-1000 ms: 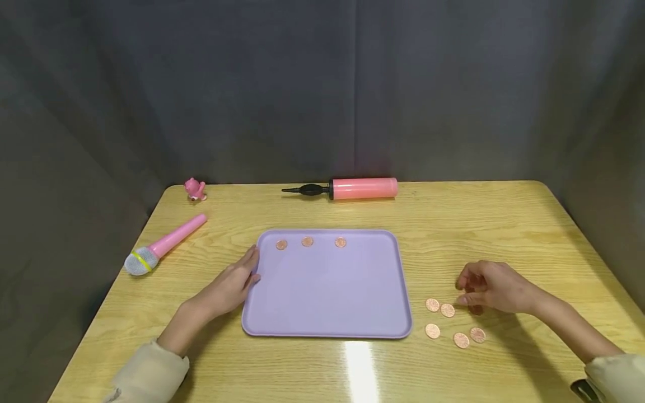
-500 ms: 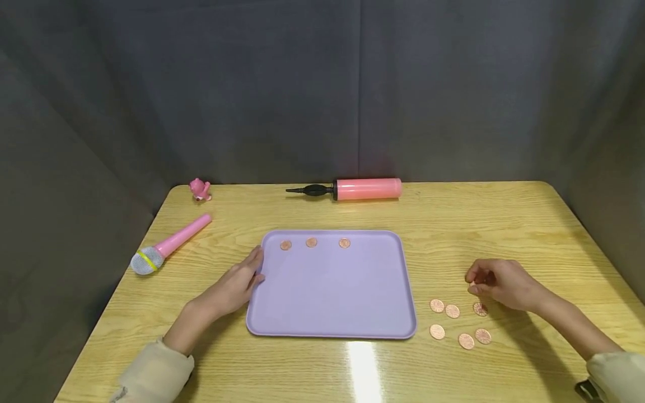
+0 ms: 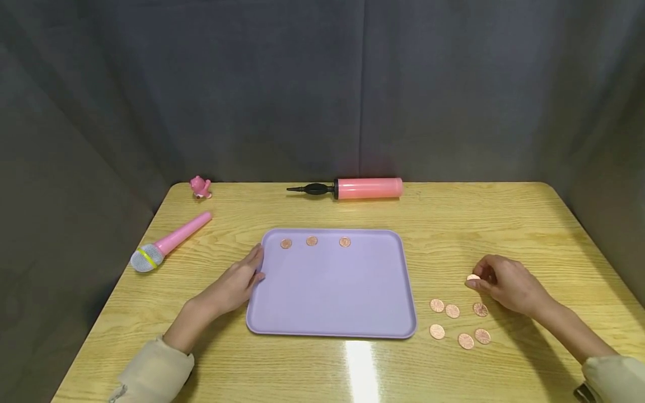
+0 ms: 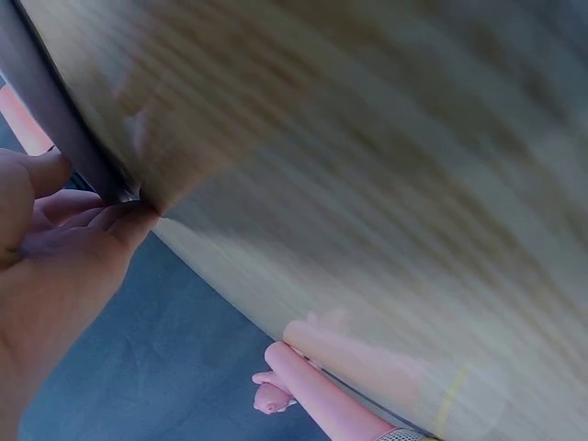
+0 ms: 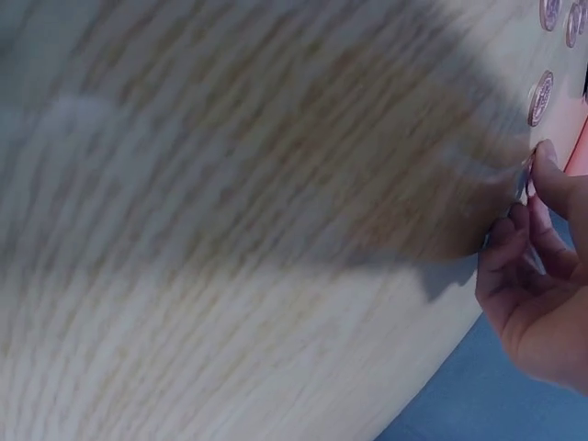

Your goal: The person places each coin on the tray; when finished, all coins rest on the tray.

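Observation:
A coppery coin (image 3: 472,277) is pinched between the thumb and fingers of my right hand (image 3: 510,282), over the right part of the table. Just below that hand, several similar coins (image 3: 466,341) lie loose on the wood. My left hand (image 3: 233,285) holds the left edge of a lilac tray (image 3: 327,291), its thumb at the rim. In the left wrist view, the thumb and fingers of the left hand (image 4: 69,248) sit on either side of the tray's edge (image 4: 64,110). Inside the tray, three coins (image 3: 312,241) lie in a row along the far side.
A pink toy microphone (image 3: 171,240) with a grey head lies at the left of the wooden table (image 3: 478,224). Behind it stands a small pink figurine (image 3: 200,187). A pink and black hand pump (image 3: 368,188) lies along the back edge, before a dark curtain (image 3: 252,84).
My right hand has picked a coin from beside the others and shifted slightly up and right. Another coin, formerly covered by that hand, now shows. My left hand stays on the tray.

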`<state>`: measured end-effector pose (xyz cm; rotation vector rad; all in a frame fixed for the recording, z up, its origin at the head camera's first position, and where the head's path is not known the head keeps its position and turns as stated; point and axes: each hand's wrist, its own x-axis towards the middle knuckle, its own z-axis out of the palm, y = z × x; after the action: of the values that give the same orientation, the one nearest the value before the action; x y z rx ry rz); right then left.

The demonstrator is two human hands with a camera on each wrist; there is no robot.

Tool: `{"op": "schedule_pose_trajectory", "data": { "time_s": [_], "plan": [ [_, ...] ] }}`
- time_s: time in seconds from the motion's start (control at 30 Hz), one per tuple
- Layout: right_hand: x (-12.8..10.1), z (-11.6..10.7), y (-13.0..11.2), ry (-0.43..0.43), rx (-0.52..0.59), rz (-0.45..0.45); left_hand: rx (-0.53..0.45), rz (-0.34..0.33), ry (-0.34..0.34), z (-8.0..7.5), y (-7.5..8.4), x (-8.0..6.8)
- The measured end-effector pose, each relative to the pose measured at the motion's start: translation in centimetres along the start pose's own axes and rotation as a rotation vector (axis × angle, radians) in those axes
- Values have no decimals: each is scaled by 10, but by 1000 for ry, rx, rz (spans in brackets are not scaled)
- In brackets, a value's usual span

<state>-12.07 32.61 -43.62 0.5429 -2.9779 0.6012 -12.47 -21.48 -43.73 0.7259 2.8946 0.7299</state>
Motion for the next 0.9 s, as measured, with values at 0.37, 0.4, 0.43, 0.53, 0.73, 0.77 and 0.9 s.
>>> {"op": "schedule_pose_trajectory", "data": {
  "time_s": [0.37, 0.4, 0.43, 0.53, 0.73, 0.77, 0.9],
  "plan": [
    [34, 13, -20, 179, 179, -10, 2, -11, -7, -4, -1, -6],
    [41, 12, -23, 185, 195, 3, 2, -12, -5, -4, -1, -6],
    [48, 12, -26, 191, 210, 19, 2, -11, -3, -5, -2, -6],
    [70, 12, -36, 206, 235, 55, -4, -3, -3, -3, -2, -4],
    [106, 18, -54, 148, 301, 111, -6, 6, 1, 1, -3, -1],
    [111, 19, -57, 137, 311, 115, -6, 3, 0, 1, -3, -1],
    [127, 27, -68, 120, 318, 119, -4, -3, -1, 0, -3, -1]
  ]
}}
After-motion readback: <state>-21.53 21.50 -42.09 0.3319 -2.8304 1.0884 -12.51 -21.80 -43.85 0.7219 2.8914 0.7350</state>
